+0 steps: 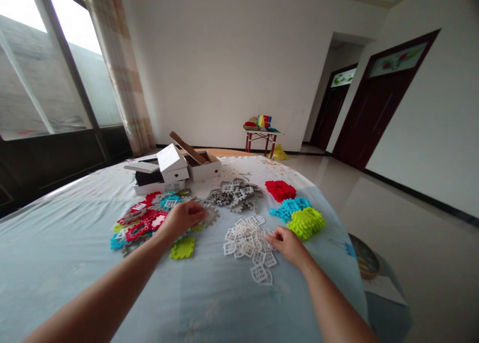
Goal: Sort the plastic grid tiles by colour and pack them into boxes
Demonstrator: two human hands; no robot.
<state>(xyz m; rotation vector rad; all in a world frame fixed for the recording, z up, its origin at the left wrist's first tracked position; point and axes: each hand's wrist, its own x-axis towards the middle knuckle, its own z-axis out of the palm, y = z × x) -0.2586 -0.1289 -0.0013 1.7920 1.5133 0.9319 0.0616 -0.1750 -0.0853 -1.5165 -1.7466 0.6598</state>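
My left hand point(187, 216) is over the right side of a mixed pile of interlocking plastic building pieces point(145, 221) in red, grey, blue and green. Its fingers are closed on a blurred grey toothed piece point(212, 215) at the fingertips. Closed in a pinch, my right hand point(287, 242) is at the right edge of a heap of small white window-frame pieces point(245, 241). Whether a white piece is between those fingers is hidden. A lime-green square piece point(182, 248) lies below my left hand.
Beyond my hands is a grey heap point(235, 194). Red point(280, 190), blue point(290, 208) and green stacks point(307, 222) sit at the right. Open white boxes point(174, 166) stand at the back left of the cloth-covered round table point(209, 303). A stool point(364, 256) is beside its right edge.
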